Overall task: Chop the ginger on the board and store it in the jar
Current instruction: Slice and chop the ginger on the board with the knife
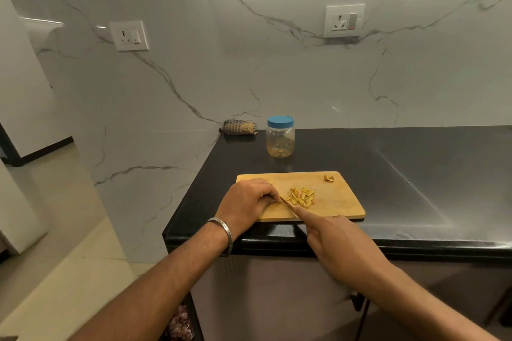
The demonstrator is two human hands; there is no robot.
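White marble-veined wall panels rise behind a glossy black stone countertop (360, 174) that carries a pale rectangular wooden chopping board (340, 203) near its front edge. At the board's middle lies a small heap of yellow ginger sticks (302, 196), already cut into short strips, with one curled brownish scrap of ginger (329, 177) apart at the far right corner.

Two bare hands work at the board's near left part. The left hand (249, 201), a steel bangle (223, 232) on its wrist, is curled with fingertips tucked down just beside the heap; what they pin is hidden. The right hand (336, 243) grips a small knife (286, 204), forefinger stretched along its spine; the handle is covered, and the thin blade slants toward the left fingertips.

Behind the board, well apart from it, stands a clear plastic jar with a blue screw lid (280, 136), closed, with a few bits at its bottom. A folded checked cloth (239, 127) lies at the wall, and two white wall sockets (128, 35) sit above.

Risks, judged from this: the blade tip lies very close to the left fingertips, so a slip could nick them. Loose strips could scatter off the board under quick chopping. The board sits at the counter's edge and might shift if pressed unevenly. The jar's lid must come off before any ginger is transferred.
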